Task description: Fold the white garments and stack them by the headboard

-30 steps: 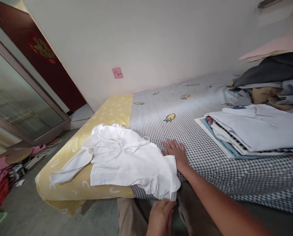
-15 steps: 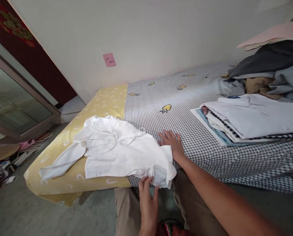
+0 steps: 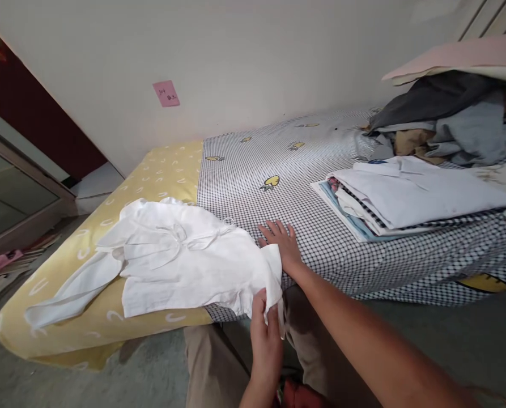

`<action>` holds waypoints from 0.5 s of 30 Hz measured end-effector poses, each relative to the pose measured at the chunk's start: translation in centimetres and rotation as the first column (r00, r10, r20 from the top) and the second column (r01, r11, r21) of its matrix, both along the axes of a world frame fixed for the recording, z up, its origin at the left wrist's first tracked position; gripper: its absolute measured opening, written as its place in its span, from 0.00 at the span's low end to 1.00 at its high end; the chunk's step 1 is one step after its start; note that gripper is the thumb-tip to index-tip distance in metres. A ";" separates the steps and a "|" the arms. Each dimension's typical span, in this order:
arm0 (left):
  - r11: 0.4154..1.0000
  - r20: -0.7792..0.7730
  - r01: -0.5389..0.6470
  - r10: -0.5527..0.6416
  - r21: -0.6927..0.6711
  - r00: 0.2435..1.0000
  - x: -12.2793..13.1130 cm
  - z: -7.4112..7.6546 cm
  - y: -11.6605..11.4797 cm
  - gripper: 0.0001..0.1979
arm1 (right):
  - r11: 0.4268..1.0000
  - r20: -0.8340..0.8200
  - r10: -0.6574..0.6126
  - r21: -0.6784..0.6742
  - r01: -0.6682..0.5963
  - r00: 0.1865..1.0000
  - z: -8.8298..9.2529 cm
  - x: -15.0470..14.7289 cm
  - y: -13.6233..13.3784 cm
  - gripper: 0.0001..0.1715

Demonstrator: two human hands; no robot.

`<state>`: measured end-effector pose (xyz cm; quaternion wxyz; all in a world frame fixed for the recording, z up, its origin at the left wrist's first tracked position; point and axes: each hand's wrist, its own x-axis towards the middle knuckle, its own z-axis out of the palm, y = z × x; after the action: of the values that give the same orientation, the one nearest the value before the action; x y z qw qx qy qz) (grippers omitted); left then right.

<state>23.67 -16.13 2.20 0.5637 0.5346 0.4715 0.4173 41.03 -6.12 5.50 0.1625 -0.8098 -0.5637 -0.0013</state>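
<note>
A white blouse (image 3: 210, 263) with thin tie strings lies spread over the front edge of the bed, one sleeve stretched out to the left. My left hand (image 3: 266, 331) is closed on the cloth at the blouse's near right corner, which bunches and hangs slightly over the edge. Just beyond that corner, my right hand (image 3: 281, 245) rests palm down on the checked bedsheet (image 3: 236, 187), fingers spread. Part of its palm is behind a raised flap of the blouse.
A stack of folded clothes (image 3: 422, 195), white shirt on top, lies to the right. Behind it is a loose heap of dark and grey clothes (image 3: 443, 113). A yellow patterned cloth (image 3: 168, 170) covers the bed's left end. A pink note (image 3: 166, 93) is on the wall.
My left hand has moved up and closed on the blouse's near right corner, gathering the cloth. My right hand stays flat on the bed. The view has turned slightly right.
</note>
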 end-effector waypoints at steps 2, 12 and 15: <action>0.948 0.145 -0.072 0.123 -0.311 0.982 -0.5 0.8 -0.5 0.22 | 1.000 -0.007 0.001 0.000 -0.001 1.000 0.0 0.0 0.0 0.29; 0.681 0.433 -0.025 0.492 -0.731 0.755 -1.8 3.4 0.0 0.21 | 1.000 0.007 0.005 0.029 -0.006 1.000 0.1 -0.3 -0.4 0.30; 0.652 0.454 0.034 0.489 -0.758 0.745 -2.3 2.7 -0.2 0.22 | 1.000 0.003 0.005 0.027 -0.005 1.000 0.0 -0.2 -0.3 0.30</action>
<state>21.37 -16.29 4.93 0.7882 0.0286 0.4494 0.4195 40.81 -6.42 5.55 0.1724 -0.8061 -0.5660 -0.0099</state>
